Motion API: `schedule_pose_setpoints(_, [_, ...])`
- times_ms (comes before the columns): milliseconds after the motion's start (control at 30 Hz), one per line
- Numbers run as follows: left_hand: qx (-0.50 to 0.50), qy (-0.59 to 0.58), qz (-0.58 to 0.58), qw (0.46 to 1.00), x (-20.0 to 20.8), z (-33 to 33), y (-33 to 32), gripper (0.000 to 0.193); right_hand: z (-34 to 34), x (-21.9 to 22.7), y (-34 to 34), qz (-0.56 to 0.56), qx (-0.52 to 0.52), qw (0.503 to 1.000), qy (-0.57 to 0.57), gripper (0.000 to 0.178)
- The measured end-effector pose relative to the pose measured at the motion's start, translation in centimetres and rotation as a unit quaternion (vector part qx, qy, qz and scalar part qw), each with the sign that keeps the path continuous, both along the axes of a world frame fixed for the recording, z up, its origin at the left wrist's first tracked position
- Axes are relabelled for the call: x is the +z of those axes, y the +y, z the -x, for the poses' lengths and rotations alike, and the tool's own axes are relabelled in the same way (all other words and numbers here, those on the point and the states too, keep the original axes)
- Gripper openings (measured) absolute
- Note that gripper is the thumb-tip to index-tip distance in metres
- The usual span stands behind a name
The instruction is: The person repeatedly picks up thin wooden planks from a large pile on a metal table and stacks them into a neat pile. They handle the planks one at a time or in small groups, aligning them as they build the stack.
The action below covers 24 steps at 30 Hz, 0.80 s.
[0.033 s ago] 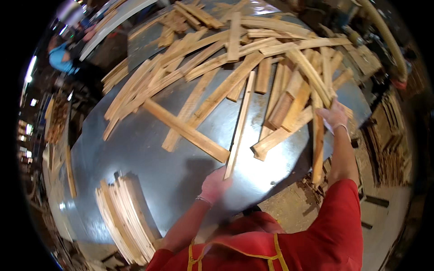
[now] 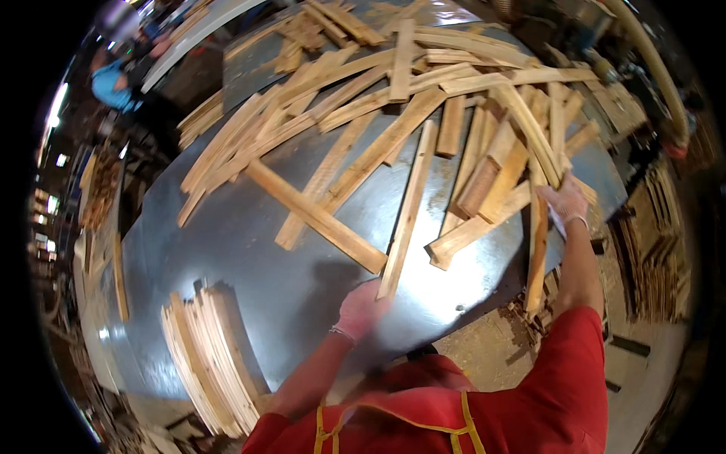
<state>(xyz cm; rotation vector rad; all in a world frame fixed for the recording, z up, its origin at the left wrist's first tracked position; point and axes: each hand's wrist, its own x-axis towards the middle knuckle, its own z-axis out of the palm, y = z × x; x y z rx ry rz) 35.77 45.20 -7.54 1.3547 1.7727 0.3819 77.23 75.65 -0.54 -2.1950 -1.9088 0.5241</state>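
Observation:
Low in the middle, my left hand (image 2: 361, 310), in a pale glove, is closed round the near end of a long wooden strip (image 2: 410, 208). That strip points away from me over the grey metal tabletop (image 2: 302, 284). Over at the right, my gloved right hand (image 2: 566, 200) grips the near end of another wooden strip (image 2: 529, 129), which leans across the heap. Some of its fingers are hidden. Just left of the left hand's strip, another wooden strip (image 2: 318, 218) lies at a slant, its near end close to that strip.
A loose heap of wooden strips (image 2: 340, 113) spreads over the table's far side. A neat bundle of pale strips (image 2: 212, 359) lies at the near left. Stacked wood (image 2: 650, 257) stands beyond the right edge. A person in blue (image 2: 115, 87) is at the far left.
The strip in my left hand has rolled a little and shows more of its broad face. The whole view has shifted slightly; my right hand keeps its grip.

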Motion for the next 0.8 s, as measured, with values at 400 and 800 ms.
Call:
schedule_pose_setpoints(400, [0.326, -0.225, 0.031, 0.918, 9.7, 6.6, -18.6, 0.04, 12.1, -4.3, -20.2, 0.084, 0.033, 0.911, 0.403, 0.112])
schedule_pose_setpoints(800, [0.459, 0.151, -0.159, 0.861, 6.1, 12.6, -40.4, 0.025, 48.7, -3.0, -40.6, 0.414, 0.133, 0.611, 0.662, 0.087])
